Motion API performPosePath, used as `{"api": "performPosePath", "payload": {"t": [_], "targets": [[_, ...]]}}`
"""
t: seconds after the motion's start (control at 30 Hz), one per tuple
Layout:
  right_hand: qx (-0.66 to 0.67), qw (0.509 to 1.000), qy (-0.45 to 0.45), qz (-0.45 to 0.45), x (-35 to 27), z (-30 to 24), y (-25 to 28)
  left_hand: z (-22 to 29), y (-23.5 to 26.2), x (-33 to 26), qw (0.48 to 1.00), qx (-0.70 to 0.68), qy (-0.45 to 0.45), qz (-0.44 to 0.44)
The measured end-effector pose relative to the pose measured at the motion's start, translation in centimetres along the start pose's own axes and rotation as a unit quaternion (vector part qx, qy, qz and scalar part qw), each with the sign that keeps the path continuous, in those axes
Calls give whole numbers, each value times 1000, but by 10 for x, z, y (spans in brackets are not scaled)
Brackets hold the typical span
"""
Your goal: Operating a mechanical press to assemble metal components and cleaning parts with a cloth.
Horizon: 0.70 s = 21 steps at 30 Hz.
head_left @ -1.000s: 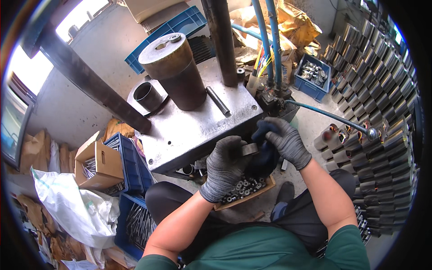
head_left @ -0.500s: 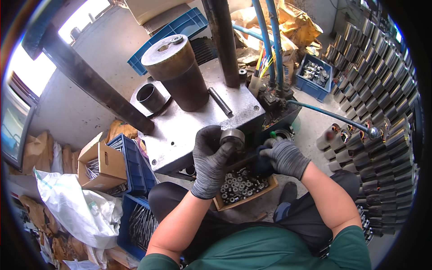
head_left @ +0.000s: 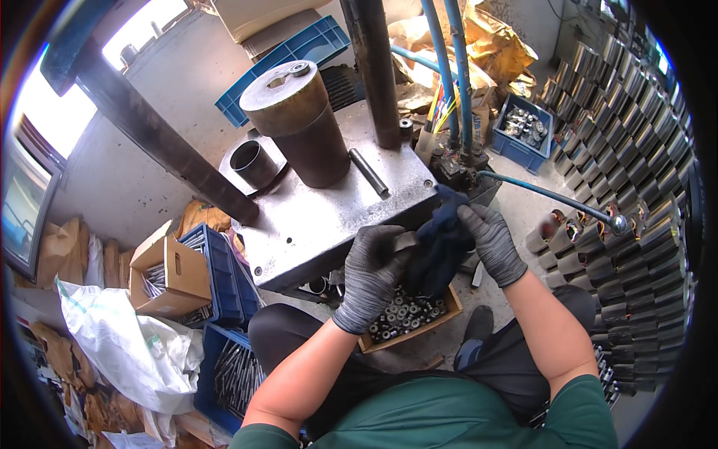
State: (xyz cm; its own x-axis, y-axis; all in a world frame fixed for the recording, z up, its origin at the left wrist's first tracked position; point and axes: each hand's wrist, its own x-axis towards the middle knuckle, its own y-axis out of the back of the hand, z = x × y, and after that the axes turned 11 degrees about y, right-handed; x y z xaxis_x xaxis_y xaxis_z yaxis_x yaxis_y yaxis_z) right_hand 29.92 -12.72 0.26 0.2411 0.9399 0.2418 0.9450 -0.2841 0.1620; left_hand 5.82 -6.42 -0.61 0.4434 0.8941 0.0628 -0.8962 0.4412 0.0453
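Observation:
Both my hands wear grey knit gloves. My left hand (head_left: 372, 273) grips a short metal sleeve (head_left: 404, 242) at the front edge of the steel press table (head_left: 329, 224). My right hand (head_left: 491, 243) holds a dark blue rag (head_left: 440, 243) bunched against that sleeve. Under the hands, on my lap, lies a shallow cardboard tray (head_left: 407, 318) full of several small metal sleeves.
A brown steel cylinder (head_left: 299, 123) and a dark ring (head_left: 253, 165) stand on the press table beside a round pin (head_left: 369, 173). Blue hoses (head_left: 449, 75) rise at the back. Stacked metal tubes (head_left: 636, 187) fill the right. Blue crates (head_left: 217, 269) and a cardboard box (head_left: 168, 277) sit left.
My left hand lifted a sleeve up to the table edge half a second ago, and has now come back down to the rag in my right hand.

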Motion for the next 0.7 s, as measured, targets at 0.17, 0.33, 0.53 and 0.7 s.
{"api": "performPosePath", "payload": {"t": [0.17,0.33,0.53,0.7], "targets": [[229,969,19,87,-12,-30,-26,-12,-8,-1,999,35,-7,6],[276,961,6,-26,-26,-16,-47,12,-23,7,832,513,-214,-15],[122,990,-25,-59,-33,-14,-59,-30,-38,-1,996,-71,2,53],[95,995,-26,-16,-33,-9,-64,-4,-39,-8,875,-462,143,-19]]}}
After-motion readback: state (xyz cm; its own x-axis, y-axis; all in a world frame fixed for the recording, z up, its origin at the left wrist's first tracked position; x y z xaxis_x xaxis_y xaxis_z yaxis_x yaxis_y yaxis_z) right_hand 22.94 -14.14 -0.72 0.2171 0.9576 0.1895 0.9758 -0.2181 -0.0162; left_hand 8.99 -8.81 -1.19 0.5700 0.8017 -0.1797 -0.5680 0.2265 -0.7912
